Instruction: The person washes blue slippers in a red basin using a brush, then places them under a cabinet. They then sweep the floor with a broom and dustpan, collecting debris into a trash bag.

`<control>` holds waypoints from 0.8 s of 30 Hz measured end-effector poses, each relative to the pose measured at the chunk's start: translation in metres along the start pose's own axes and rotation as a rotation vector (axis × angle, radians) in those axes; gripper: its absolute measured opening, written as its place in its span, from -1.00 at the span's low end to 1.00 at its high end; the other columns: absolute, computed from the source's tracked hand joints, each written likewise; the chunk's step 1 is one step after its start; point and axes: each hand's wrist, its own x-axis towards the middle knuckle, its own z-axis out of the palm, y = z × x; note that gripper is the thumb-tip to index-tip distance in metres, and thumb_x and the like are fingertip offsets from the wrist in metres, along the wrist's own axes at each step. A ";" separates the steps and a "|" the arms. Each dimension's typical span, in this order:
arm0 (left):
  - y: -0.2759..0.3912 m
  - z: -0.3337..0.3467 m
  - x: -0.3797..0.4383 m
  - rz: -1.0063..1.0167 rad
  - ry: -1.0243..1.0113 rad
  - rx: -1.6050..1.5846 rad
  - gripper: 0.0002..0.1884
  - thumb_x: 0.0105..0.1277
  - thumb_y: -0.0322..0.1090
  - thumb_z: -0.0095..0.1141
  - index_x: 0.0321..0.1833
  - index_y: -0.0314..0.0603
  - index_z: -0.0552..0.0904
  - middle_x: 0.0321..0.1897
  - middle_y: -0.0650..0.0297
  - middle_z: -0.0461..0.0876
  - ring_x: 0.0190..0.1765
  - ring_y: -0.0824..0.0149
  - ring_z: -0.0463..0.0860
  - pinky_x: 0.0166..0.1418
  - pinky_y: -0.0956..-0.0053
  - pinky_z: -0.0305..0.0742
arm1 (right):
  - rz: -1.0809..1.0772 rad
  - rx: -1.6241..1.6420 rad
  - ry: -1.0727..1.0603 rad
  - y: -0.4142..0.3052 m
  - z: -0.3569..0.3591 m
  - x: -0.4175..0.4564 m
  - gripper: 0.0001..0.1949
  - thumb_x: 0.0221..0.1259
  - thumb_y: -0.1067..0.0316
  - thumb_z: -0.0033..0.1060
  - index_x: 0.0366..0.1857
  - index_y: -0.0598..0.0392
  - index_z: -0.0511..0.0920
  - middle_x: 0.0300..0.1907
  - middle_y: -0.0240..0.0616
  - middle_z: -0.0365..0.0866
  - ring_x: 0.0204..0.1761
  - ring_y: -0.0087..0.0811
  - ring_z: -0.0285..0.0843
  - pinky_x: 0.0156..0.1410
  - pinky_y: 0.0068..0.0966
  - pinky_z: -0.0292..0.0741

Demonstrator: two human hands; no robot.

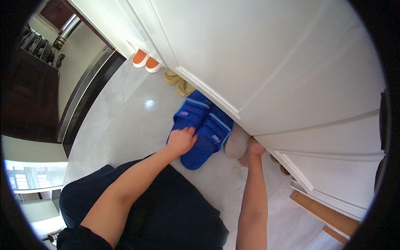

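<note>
A pair of blue slippers [203, 131] with light blue trim lies on the floor, toes partly under the white cabinet [237, 53]. My left hand [182, 140] is on the left slipper, fingers at its inner edge; whether it grips is unclear. Right of the blue pair is a greyish-beige slipper [237, 143], with another pinkish-beige one partly hidden beside it. My right hand [255, 147] is at this pair, against the cabinet's lower edge, its fingers largely hidden.
Orange-and-white slippers [153, 65] and yellowish clogs [185, 87] stand along the cabinet base at the upper left. Brown footwear [284, 170] shows under the cabinet at the right, near wooden boards [322, 212]. A dark door threshold [90, 97] crosses the left.
</note>
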 end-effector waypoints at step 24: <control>0.009 -0.002 0.094 0.279 0.215 -0.112 -0.76 0.03 -0.19 -0.02 -0.41 -0.25 0.47 -0.54 0.07 0.50 -0.52 0.09 0.52 -0.49 0.29 0.42 | -0.087 0.084 0.005 0.007 -0.007 0.005 -0.66 -0.02 0.13 0.02 -0.17 0.06 0.47 -0.14 -0.10 0.47 -0.02 -0.08 0.33 0.07 -0.30 0.22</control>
